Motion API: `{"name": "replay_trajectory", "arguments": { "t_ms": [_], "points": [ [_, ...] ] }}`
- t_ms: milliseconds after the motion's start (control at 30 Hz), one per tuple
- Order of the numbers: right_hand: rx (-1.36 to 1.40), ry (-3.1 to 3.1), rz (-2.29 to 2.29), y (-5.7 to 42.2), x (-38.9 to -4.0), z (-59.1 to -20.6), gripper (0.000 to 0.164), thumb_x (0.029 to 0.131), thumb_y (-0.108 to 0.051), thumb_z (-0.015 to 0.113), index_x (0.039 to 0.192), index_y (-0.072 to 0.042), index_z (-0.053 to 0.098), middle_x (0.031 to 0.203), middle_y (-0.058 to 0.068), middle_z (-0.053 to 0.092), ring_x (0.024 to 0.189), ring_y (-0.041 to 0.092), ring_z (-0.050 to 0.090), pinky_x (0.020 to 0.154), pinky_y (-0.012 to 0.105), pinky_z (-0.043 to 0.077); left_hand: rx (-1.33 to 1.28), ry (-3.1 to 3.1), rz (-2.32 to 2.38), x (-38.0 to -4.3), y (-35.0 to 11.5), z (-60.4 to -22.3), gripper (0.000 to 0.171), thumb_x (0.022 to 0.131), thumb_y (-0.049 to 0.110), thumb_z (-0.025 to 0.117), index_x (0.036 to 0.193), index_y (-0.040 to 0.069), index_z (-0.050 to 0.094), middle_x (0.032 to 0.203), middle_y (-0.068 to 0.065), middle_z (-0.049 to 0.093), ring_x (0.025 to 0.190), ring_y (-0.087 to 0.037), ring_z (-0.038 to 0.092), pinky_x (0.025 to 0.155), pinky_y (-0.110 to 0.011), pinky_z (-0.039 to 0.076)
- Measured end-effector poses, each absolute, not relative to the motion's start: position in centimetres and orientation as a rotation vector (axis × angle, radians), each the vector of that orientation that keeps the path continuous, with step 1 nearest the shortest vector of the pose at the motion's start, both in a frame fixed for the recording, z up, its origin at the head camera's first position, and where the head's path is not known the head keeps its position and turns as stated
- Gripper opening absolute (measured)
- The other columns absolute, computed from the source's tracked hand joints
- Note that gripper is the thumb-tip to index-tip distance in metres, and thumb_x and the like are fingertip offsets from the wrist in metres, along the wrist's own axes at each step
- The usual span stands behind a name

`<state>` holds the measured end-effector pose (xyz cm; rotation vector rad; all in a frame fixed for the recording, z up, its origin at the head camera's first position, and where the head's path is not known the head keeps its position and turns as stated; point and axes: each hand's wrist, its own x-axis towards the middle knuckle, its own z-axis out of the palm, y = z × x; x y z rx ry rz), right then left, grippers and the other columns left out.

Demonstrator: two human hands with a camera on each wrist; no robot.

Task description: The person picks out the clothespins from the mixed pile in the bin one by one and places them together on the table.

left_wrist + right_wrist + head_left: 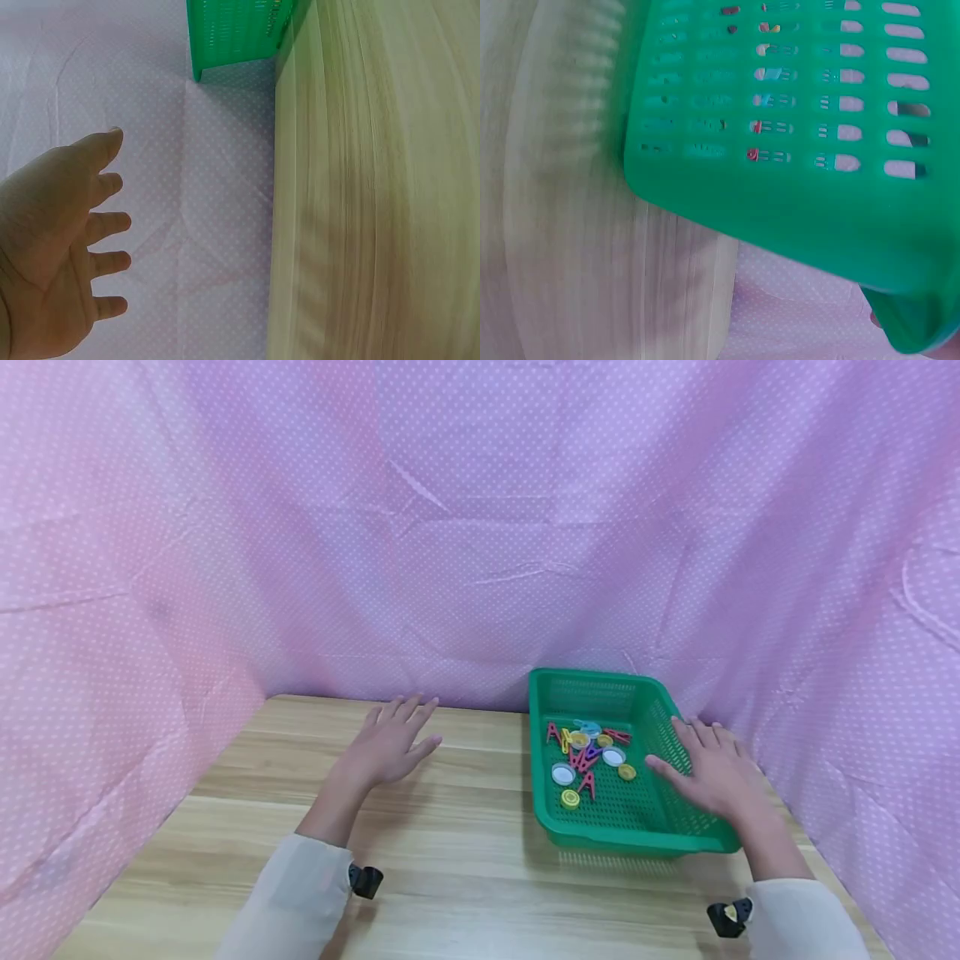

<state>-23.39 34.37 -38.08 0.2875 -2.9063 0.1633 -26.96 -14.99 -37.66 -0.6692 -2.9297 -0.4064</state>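
Observation:
My left hand (386, 747) is held over the left part of the table with its fingers spread and nothing in it. In the left wrist view the same hand (56, 247) shows its palm side, fingers apart. At the right, my right hand (716, 772) hovers by the right rim of a green plastic basket (622, 839), fingers extended and thumb toward the inside. Red clothespins (588, 783), a yellow clothespin (566, 741), a purple one (592, 752) and several round lids lie in the basket, among them a white lid (563, 774) and a yellow lid (570, 799).
The wooden table (450, 877) ends at the back against a pink dotted curtain (480, 568) that also hangs on both sides. The basket's slotted side wall (780, 187) fills much of the right wrist view. Each wrist carries a small black camera (366, 882).

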Motion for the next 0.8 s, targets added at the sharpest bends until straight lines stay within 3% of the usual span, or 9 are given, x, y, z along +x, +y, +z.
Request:
{"name": "replay_trajectory", "arguments": {
  "t_ms": [300, 567, 800],
  "points": [
    [0.409, -2.789, 0.385, 36.5, -24.0, -38.6, 0.07, 0.101, -0.034, 0.065, 0.147, 0.014, 0.042, 0.139, 0.041, 0.047, 0.129, 0.059, 0.041, 0.102, 0.073, 0.033, -0.75, -2.952, -0.457, -28.8, -13.2, -38.2, 0.067, 0.108, 0.052, 0.04, 0.164, 0.018, 0.025, 0.165, -0.018, 0.028, 0.151, -0.043, 0.023, 0.118, -0.068, 0.016],
    [0.358, -2.798, 0.668, 38.0, -24.2, -39.0, 0.052, 0.106, -0.024, 0.057, 0.142, 0.013, 0.049, 0.138, 0.039, 0.05, 0.123, 0.057, 0.049, 0.095, 0.07, 0.042, -0.864, -2.878, -0.389, -30.7, -10.9, -38.8, 0.062, 0.109, 0.048, 0.042, 0.161, 0.016, 0.034, 0.16, -0.012, 0.04, 0.146, -0.038, 0.035, 0.116, -0.064, 0.026],
    [0.21, -2.877, 0.744, 39.0, -23.7, -39.3, 0.053, 0.11, -0.03, 0.048, 0.139, 0.014, 0.051, 0.122, 0.036, 0.063, 0.107, 0.052, 0.062, 0.083, 0.062, 0.052, -1.0, -2.752, -0.41, -31.6, -8.3, -38.5, 0.05, 0.109, 0.036, 0.049, 0.151, 0.01, 0.05, 0.149, -0.012, 0.053, 0.139, -0.033, 0.046, 0.114, -0.055, 0.036]
  ]
}}
